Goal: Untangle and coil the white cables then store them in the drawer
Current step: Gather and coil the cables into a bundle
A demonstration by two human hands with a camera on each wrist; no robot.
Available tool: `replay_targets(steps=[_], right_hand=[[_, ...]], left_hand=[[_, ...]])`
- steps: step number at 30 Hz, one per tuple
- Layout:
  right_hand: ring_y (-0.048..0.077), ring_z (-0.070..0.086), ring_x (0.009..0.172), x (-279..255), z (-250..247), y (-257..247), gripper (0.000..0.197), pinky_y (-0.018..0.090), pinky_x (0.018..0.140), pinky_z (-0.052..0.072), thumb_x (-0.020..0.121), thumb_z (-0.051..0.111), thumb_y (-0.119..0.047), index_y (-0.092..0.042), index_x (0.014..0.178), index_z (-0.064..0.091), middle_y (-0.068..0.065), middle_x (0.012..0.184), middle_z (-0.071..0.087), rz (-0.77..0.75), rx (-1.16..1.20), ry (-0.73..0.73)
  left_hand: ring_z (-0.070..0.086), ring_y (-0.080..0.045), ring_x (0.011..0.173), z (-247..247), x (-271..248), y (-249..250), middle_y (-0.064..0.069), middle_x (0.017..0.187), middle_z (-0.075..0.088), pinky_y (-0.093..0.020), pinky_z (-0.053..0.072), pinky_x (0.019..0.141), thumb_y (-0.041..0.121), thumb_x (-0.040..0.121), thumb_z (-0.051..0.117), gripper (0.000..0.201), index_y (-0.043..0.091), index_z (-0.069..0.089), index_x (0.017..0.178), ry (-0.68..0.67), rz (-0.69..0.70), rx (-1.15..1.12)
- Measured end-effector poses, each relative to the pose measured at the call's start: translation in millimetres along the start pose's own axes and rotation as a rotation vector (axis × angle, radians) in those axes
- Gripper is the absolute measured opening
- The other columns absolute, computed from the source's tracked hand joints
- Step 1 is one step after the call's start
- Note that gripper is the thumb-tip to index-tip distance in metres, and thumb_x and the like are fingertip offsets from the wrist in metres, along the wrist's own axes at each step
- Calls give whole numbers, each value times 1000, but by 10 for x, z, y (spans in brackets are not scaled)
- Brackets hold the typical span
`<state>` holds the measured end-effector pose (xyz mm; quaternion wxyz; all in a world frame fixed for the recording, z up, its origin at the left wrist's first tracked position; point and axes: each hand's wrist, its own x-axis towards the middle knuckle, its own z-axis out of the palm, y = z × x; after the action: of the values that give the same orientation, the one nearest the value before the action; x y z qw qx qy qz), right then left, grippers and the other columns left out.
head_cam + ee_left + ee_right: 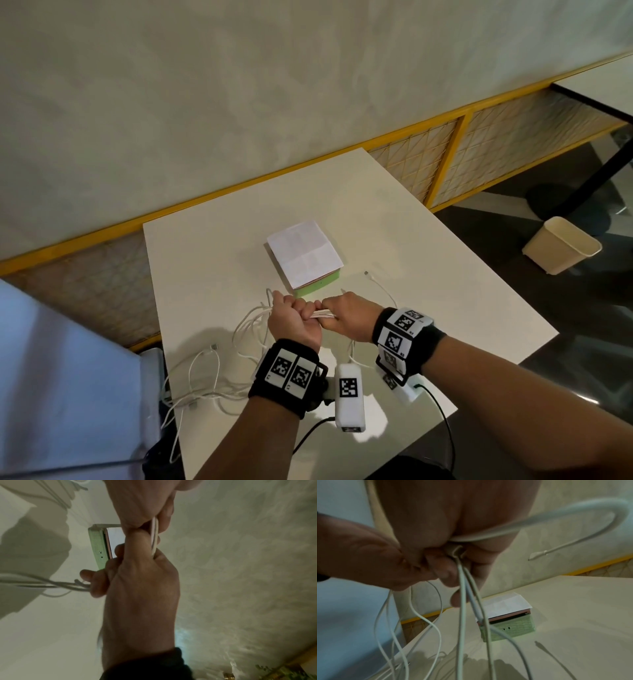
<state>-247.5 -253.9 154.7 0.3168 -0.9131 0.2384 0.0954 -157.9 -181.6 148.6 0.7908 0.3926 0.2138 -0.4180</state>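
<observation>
Both hands meet above the middle of the white table [428, 274], each gripping the same bunch of white cables [323, 313]. My left hand [296, 317] has its fingers curled round the strands, and my right hand [346, 317] grips them just to its right. In the left wrist view the left hand [142, 581] pinches the cables [154, 534] against the thumb. The right wrist view has the right hand [453, 513] holding strands [462, 601] that hang down to the table. Loose loops [212, 377] lie tangled at the left. A small green drawer box [317, 286] sits just beyond the hands.
A folded white paper [305, 257] lies on the green box. One loose cable end [376, 282] trails to the right of it. A cream waste bin [561, 245] stands on the dark floor at the right. A pale blue surface [51, 377] borders the table's left side.
</observation>
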Motion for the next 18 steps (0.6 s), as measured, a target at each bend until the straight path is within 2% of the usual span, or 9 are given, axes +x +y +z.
replay_targets(steps=[3, 4, 6, 9, 11, 15, 18], right_hand=[[23, 48, 71, -10, -37, 76, 30, 27, 64, 30, 93, 51, -34, -10, 76, 52, 7, 68, 55, 7, 40, -123], [22, 46, 69, -26, -46, 120, 34, 29, 61, 30, 92, 51, -39, -13, 70, 48, 2, 64, 48, 26, 37, -154], [23, 45, 68, -72, -53, 278, 41, 31, 61, 31, 92, 48, -46, -17, 63, 41, 2, 63, 45, 72, -7, -175], [24, 45, 67, -196, -20, 576, 48, 31, 63, 32, 93, 42, -51, -20, 56, 35, 3, 60, 43, 176, -46, -124], [23, 42, 62, -257, 22, 711, 50, 32, 58, 31, 92, 42, -53, -19, 55, 34, 0, 55, 40, 219, -29, -99], [15, 39, 51, -362, 69, 920, 49, 26, 52, 30, 92, 43, -50, -20, 54, 37, -2, 52, 41, 289, -17, -42], [21, 43, 58, -424, 81, 1010, 47, 26, 52, 30, 93, 43, -48, -18, 57, 40, -3, 53, 41, 318, -34, -7]], left_hand=[[17, -11, 30, -16, 36, 74, 6, 39, 17, -23, 32, 44, 33, 101, 36, 48, 19, 23, 57, -12, 17, -10], [16, -11, 29, -13, 62, 142, 7, 39, 17, -18, 28, 39, 33, 101, 34, 48, 20, 22, 56, -15, 19, -16], [16, -10, 28, -15, 124, 336, 7, 37, 17, -13, 19, 34, 33, 101, 31, 49, 21, 20, 55, -8, 33, -42], [15, -10, 27, -60, 205, 598, 7, 36, 16, -13, 14, 32, 32, 101, 30, 51, 21, 20, 52, -5, 77, -58], [15, -10, 28, -97, 208, 658, 7, 36, 16, -14, 13, 32, 33, 100, 31, 48, 21, 19, 54, -4, 88, -32], [15, -10, 28, -142, 206, 639, 8, 36, 16, -14, 12, 32, 33, 100, 31, 47, 22, 19, 56, -6, 97, -25], [15, -10, 28, -137, 192, 599, 7, 37, 17, -15, 12, 32, 32, 99, 32, 46, 21, 19, 56, 9, 101, -17]])
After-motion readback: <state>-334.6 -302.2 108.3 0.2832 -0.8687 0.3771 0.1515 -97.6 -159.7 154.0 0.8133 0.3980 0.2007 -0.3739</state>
